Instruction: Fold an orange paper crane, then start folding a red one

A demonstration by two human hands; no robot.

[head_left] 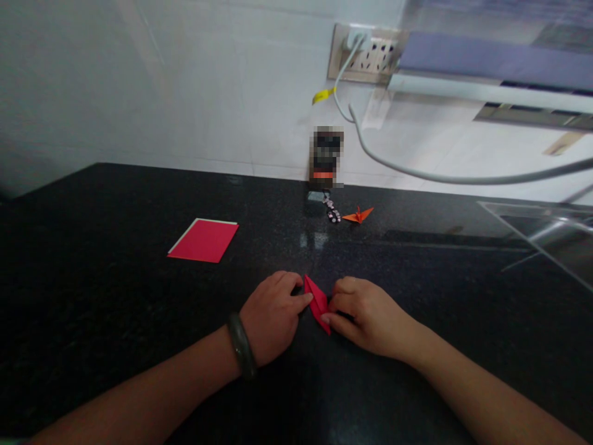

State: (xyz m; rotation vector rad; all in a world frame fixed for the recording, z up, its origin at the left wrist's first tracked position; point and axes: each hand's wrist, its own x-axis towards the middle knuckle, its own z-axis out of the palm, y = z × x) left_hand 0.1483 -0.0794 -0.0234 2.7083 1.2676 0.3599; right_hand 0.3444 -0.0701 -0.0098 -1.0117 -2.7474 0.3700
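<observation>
A piece of red origami paper (317, 299), folded into a narrow diamond, lies on the black countertop (139, 321) between my hands. At its left edge is my left hand (274, 314), thumb and fingers closed on the upper part. From the right, my right hand (364, 314) pinches the lower part, with the thumb near the bottom point. A dark bangle (241, 346) sits on my left wrist. Beyond my hands rests an orange paper crane (358, 214) with its wings spread.
A stack of red paper squares (204, 241) lies at left. A phone (325, 157), its screen blurred, leans on the wall with a beaded strap (332, 212) in front. A grey cable (417, 177) hangs from the outlet (365, 54). A sink edge (532, 241) is at right.
</observation>
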